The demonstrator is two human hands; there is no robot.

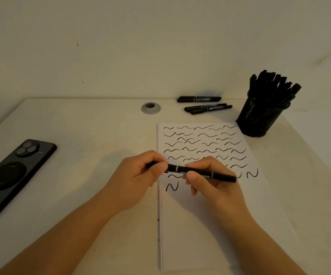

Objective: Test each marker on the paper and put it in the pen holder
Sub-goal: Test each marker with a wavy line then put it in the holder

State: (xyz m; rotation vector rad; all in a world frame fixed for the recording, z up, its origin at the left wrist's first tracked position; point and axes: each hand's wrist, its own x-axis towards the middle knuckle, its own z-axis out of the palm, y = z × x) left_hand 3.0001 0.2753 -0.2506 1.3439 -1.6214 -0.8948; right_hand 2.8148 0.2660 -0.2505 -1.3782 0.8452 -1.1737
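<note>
I hold one marker (192, 172) in both hands, level over the paper (210, 215), its long axis running left to right and dipping a little toward the right. My left hand (136, 179) pinches the left end — the cap, I judge — thumb and curled fingers closed on it. My right hand (210, 179) wraps the barrel, thumb on top. Whether the cap is seated or coming off I cannot tell. The holder (259, 120) stands far right, off the paper's top corner, already crowded with markers, so my right hand is the nearer one. Three loose markers (204, 104) lie beyond the paper, near the back edge.
</note>
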